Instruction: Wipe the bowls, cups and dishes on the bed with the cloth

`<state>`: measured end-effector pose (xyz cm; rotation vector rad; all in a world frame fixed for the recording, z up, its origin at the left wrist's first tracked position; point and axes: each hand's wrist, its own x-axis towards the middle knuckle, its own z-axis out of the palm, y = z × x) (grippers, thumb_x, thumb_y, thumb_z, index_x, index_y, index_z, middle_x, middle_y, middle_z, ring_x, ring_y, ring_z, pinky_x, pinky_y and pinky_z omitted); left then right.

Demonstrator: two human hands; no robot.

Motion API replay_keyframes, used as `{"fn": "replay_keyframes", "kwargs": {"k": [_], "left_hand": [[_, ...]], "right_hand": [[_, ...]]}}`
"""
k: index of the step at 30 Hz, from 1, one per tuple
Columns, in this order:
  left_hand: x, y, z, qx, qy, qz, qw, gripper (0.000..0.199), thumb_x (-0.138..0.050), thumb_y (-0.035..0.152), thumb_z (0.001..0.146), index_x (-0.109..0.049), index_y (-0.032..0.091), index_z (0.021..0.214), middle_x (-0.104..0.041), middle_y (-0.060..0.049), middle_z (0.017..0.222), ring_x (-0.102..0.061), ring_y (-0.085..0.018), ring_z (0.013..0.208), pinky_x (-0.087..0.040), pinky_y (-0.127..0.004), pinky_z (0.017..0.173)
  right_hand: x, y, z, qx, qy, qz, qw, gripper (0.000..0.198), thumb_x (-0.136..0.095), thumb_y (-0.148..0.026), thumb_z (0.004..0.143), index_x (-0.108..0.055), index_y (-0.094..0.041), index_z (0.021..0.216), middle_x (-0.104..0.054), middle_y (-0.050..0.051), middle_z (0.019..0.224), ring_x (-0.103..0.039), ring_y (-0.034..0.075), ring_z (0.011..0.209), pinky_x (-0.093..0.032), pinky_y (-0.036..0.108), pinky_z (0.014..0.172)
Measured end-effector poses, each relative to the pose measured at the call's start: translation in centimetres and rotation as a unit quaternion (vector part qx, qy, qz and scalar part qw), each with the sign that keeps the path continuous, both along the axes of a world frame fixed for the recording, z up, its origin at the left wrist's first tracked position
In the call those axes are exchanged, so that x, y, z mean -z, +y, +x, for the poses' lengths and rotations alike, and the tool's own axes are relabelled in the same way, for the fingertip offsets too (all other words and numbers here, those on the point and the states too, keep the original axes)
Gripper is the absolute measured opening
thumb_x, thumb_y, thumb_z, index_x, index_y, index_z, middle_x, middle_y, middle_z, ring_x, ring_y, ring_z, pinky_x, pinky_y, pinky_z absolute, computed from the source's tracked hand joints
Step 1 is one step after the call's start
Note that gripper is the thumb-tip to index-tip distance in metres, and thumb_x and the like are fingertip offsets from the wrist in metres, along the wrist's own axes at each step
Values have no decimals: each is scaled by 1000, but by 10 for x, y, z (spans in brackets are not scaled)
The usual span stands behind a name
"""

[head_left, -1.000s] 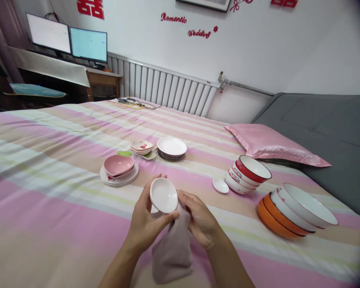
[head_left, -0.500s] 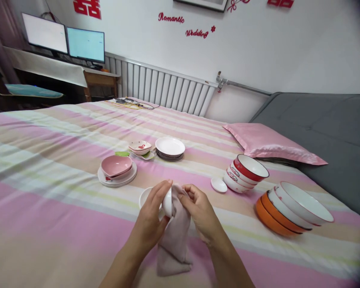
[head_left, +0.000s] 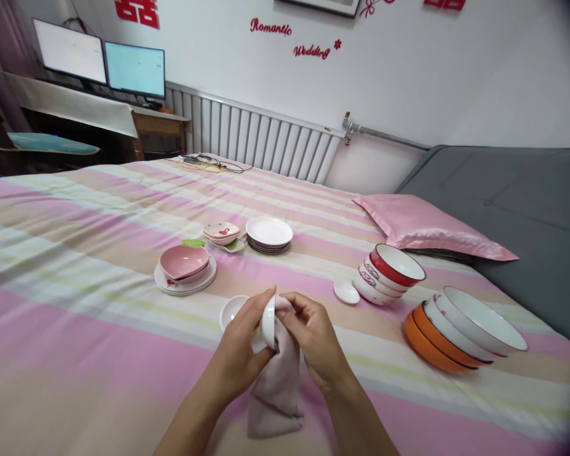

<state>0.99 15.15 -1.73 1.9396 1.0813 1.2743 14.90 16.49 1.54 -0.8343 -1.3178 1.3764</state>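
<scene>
My left hand (head_left: 241, 351) is closed on a small white dish (head_left: 268, 322), which it holds up on edge with its inner side facing right. A greyish-pink cloth (head_left: 278, 389) hangs from my right hand (head_left: 313, 335). The fingers of that hand are closed on the cloth's top and press it against the dish. Behind my left hand another small white dish (head_left: 231, 310) lies on the bed, partly hidden by the fingers. A third small white dish (head_left: 346, 292) lies to the right, beside the stacked bowls.
On the striped bedsheet (head_left: 99, 329) are a pink heart-shaped bowl (head_left: 184, 261) on white plates (head_left: 209, 280), patterned small dishes (head_left: 221, 232) and a white plate stack (head_left: 269, 231). Red-and-white bowls (head_left: 389, 272) and orange and white bowls (head_left: 439, 345) stand right. A pink pillow (head_left: 427, 221) lies behind.
The cloth's top has shifted at the dish, and my right fingers have moved slightly. The held dish has turned a little, more edge-on. The other dishes stay put.
</scene>
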Motion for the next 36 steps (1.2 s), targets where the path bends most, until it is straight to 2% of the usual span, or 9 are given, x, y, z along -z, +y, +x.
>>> {"fn": "replay_keyframes", "kwargs": {"k": [6,12,17,20,23,26,28,32,36], "left_hand": [[-1,-2,-4,46,-68,-87,993,81,-61,3,67,-33,31,138,-47,-6,130,-48,-23,117,-46,-35,93],[-9,-7,-5,116,-150,-190,963,89,-76,11,59,-35,26,137,-44,-9,135,-47,-26,120,-41,-35,98],[-13,-9,-4,145,-191,-246,939,94,-77,13,60,-29,27,140,-55,-5,113,-56,-21,104,-43,-34,93],[-11,-8,-5,160,-234,-246,927,93,-78,12,60,-29,32,136,-56,-2,105,-57,-20,99,-45,-32,87],[-9,-6,-8,157,-271,-245,918,80,-79,17,59,-39,30,128,-55,-3,103,-56,-20,100,-45,-28,83],[-9,-6,-9,155,-297,-258,906,72,-79,25,61,-46,27,125,-55,-5,110,-55,-21,102,-45,-29,84],[-10,-5,-9,168,-299,-270,900,68,-77,31,63,-49,25,125,-56,-7,114,-55,-24,103,-45,-32,85],[-13,-5,-9,191,-277,-255,906,59,-71,41,68,-56,19,121,-60,-10,114,-52,-30,109,-46,-36,84],[-15,-4,-10,173,-246,-237,924,54,-69,38,71,-58,17,119,-60,-10,118,-53,-31,110,-48,-34,82]], "right_hand": [[-8,0,7,-50,-91,82,991,11,-54,-10,77,-61,-16,82,-56,-1,74,-49,11,68,-40,22,63],[-13,-1,19,-153,-146,123,970,18,-45,-3,73,-57,-16,74,-56,-1,73,-50,10,65,-39,21,61],[-18,-3,28,-197,-241,164,936,27,-43,4,61,-60,-16,68,-61,1,75,-54,11,69,-40,21,63],[-22,-4,37,-171,-306,176,920,29,-43,5,57,-62,-16,67,-61,0,72,-52,10,65,-37,20,58],[-26,-4,47,-95,-341,202,913,28,-46,5,58,-62,-17,67,-61,0,71,-52,11,65,-38,21,59],[-29,-5,48,17,-288,240,927,27,-49,3,65,-63,-18,73,-62,2,79,-56,13,72,-40,23,59],[-29,-6,41,60,-244,278,927,25,-51,0,71,-64,-20,79,-63,4,87,-58,15,78,-43,24,61],[-23,-6,21,24,-238,359,902,30,-48,-3,79,-67,-24,90,-65,5,96,-56,19,95,-45,34,82],[-15,-4,10,14,-288,384,877,32,-45,-1,77,-65,-21,92,-66,5,94,-54,18,96,-43,33,85]]}}
